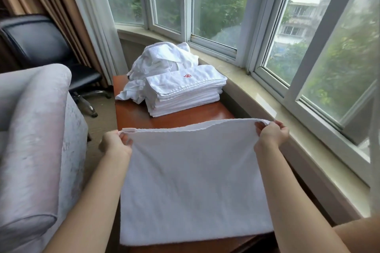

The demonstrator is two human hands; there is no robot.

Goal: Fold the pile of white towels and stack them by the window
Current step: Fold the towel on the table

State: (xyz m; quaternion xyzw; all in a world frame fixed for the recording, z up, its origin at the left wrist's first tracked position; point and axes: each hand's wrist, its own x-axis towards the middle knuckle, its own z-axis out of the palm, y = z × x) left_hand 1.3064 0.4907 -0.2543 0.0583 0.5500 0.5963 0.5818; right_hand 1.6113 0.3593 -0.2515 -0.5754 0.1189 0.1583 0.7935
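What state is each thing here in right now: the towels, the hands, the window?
Held towel: doubled over, stretched between both hands, near end resting on the table.
Left hand: grips the towel's left corner.
Right hand: grips the right corner.
Stack: folded, neat, on the table.
Pile: unfolded, crumpled, behind the stack.
Window: looks shut.

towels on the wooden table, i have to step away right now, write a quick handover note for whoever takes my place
Left hand pinches the near-left corner of the held towel; right hand pinches the far corner. The towel is stretched between them, hanging over the wooden table.
Done: a folded stack sits on the table by the window sill.
Left: finish folding this towel and stack it, then fold the crumpled pile behind the stack.
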